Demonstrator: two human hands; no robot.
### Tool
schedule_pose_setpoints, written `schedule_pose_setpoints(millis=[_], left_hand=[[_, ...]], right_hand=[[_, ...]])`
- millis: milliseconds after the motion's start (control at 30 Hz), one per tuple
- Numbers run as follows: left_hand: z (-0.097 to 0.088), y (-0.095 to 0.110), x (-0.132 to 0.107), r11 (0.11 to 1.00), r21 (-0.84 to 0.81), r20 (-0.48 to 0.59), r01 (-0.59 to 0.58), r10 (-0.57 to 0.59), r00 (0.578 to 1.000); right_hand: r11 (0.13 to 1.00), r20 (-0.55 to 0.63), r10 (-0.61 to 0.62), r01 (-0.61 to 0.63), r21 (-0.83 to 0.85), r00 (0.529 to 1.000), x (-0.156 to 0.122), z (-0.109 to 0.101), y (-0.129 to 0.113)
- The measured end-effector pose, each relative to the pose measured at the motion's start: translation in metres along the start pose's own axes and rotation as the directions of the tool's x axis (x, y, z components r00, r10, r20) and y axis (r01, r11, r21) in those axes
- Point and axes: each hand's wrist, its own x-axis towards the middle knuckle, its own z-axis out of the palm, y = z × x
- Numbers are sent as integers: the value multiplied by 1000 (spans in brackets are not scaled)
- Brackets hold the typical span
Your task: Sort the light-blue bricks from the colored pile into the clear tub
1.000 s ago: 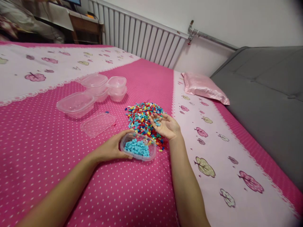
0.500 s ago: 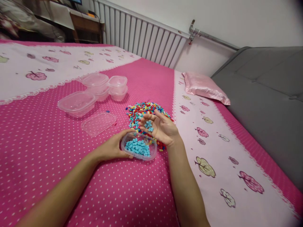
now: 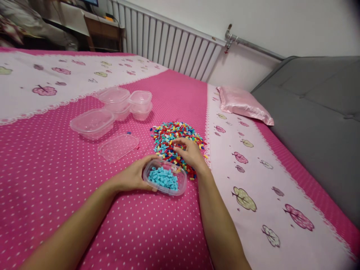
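Observation:
My left hand grips a clear plastic container by its left end, tilting it toward me. Small light-blue bricks cover much of its bottom. Over the near right part of a mixed pile of small coloured bricks hovers my right hand, fingers curved to the left. A gap shows between its thumb and forefinger, and no brick is visible in it; the palm is turned from view.
A clear lid lies flat on the pink dotted bedspread, a dark-blue brick beside it. Behind stand several lidded clear containers, some stacked. A pink pillow rests near the grey headboard.
My right hand has turned over from palm up, where it held several light-blue bricks, to curved fingers over the pile. Those bricks no longer show in it. My left hand keeps the container nearly still.

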Motion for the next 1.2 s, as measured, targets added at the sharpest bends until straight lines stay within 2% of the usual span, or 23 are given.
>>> schedule_pose_setpoints(millis=[100, 167, 267, 367, 467, 633, 767, 933, 1100, 1200], left_hand=[[-3, 1, -2, 1000, -14, 62, 8, -7, 998], [-4, 4, -3, 999, -35, 111, 2, 2, 994], [-6, 9, -3, 998, -64, 179, -12, 23, 984], [-5, 13, -3, 996, -81, 208, -21, 38, 977], [-5, 11, -3, 996, -89, 197, -26, 43, 979], [-4, 5, -4, 998, -40, 135, 52, -46, 990], [-4, 4, -4, 997, -2, 90, 73, -73, 993], [-3, 3, -3, 996, 3, 42, 84, -84, 996], [-3, -1, -2, 997, -1, 33, 75, -75, 997], [-3, -1, -1, 998, 8, 28, 58, -58, 998]], right_hand=[[950, 186, -192, 230, -209, 964, 1, 7, 4], [904, 287, -242, 323, -280, 927, 0, 16, 4], [854, 372, -222, 364, -372, 901, -5, 34, 5], [809, 380, -218, 384, -446, 899, -8, 47, 9], [774, 305, -226, 361, -521, 925, -7, 51, 13], [760, 154, -241, 285, -584, 958, -1, 42, 21], [796, 8, -228, 191, -575, 974, 4, 26, 28], [862, -151, -195, 96, -497, 969, 7, 4, 40], [910, -225, -109, 7, -414, 968, 7, -15, 48], [918, -306, 29, -147, -367, 952, 5, -22, 47]])
